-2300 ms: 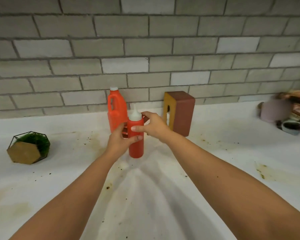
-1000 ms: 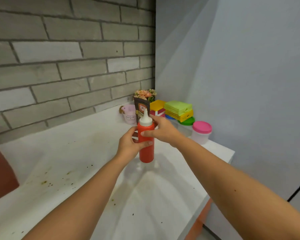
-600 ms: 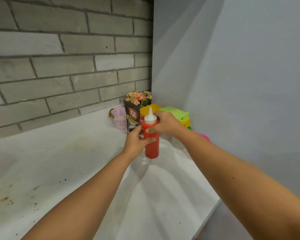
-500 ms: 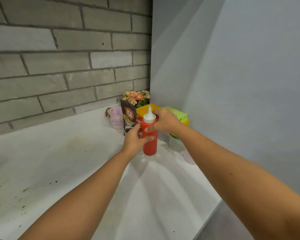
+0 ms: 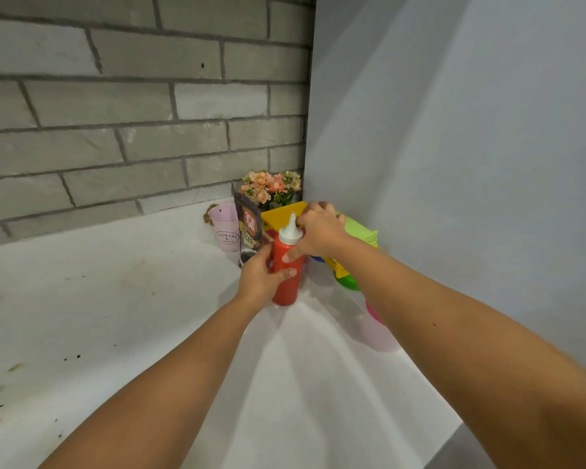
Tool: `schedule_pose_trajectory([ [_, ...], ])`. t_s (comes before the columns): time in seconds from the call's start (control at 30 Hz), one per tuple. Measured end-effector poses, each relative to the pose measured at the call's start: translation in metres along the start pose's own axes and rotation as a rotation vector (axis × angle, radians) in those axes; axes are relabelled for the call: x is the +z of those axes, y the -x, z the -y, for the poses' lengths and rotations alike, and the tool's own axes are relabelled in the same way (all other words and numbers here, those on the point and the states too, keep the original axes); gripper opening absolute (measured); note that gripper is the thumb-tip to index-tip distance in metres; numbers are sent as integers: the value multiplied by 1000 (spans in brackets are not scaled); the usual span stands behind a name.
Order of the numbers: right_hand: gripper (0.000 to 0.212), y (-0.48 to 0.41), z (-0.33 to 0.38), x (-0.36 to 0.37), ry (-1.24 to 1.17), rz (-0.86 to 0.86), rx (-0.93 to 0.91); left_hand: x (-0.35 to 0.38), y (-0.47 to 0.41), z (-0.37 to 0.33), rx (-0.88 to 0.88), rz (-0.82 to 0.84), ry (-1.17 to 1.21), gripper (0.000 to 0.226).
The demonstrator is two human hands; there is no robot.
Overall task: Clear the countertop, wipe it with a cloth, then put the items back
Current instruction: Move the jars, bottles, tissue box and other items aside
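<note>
Far right corner of the white countertop [image 5: 142,299], head view. The red squeeze bottle [image 5: 286,275] stands upright in both hands just in front of the items crowded into the corner; whether its base touches the surface cannot be told. The left hand [image 5: 259,277] wraps the bottle's body, thumb across the front; the right hand [image 5: 318,231] grips the shoulder below the white cap, thumb on the front and fingers curled behind. Likely hazards: the soft wall, squeezed by two hands, could push sauce out of the nozzle; the bottle or the left knuckles could tip the dark pouch [image 5: 249,225] just beside them on the left; the right forearm passes over the pink-lidded clear tub [image 5: 379,333], which sits near the right edge and could be swept off. Contents: the bottle shows red up to the cap, so it appears nearly full. The pink pot [image 5: 225,230] shows no contents from here. The flowers [image 5: 273,186] rise behind the pouch, their vessel hidden. The yellow box [image 5: 281,216] and green box [image 5: 359,230] are closed. The tub looks empty, though the arm hides part of it. Brown stains [image 5: 14,367] remain at near left, so wiping is judged not yet done.
</note>
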State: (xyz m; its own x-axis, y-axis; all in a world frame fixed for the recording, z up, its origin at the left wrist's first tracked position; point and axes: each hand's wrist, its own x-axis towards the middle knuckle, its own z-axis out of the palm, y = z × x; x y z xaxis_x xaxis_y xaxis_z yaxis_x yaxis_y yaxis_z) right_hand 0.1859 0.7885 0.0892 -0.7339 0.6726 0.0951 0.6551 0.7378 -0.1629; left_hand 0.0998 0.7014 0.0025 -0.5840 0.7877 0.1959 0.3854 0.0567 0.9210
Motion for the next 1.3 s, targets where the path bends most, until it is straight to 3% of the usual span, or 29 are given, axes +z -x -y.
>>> schedule_pose_trajectory([
  [0.57, 79, -9, 0, 12, -33, -22, 63, 1, -2, -4, -83, -130, -45, 51],
  [0.77, 91, 2, 10, -10, -126, -86, 88, -17, 6, -8, -85, -209, -62, 29],
  [0.83, 85, 10, 19, -20, -188, -173, 88, -24, 11, -11, -76, -242, -69, 19],
  [0.97, 48, 23, 46, -33, -215, -380, -14, -45, 20, -15, -62, -274, -68, 14],
  [1.1, 26, 32, 86, -36, -303, -331, -137, -80, 36, -19, -53, -316, -45, 19],
  [1.3, 21, 49, 165, -20, -332, -221, -215, -154, 77, -9, -74, -411, -30, 20],
])
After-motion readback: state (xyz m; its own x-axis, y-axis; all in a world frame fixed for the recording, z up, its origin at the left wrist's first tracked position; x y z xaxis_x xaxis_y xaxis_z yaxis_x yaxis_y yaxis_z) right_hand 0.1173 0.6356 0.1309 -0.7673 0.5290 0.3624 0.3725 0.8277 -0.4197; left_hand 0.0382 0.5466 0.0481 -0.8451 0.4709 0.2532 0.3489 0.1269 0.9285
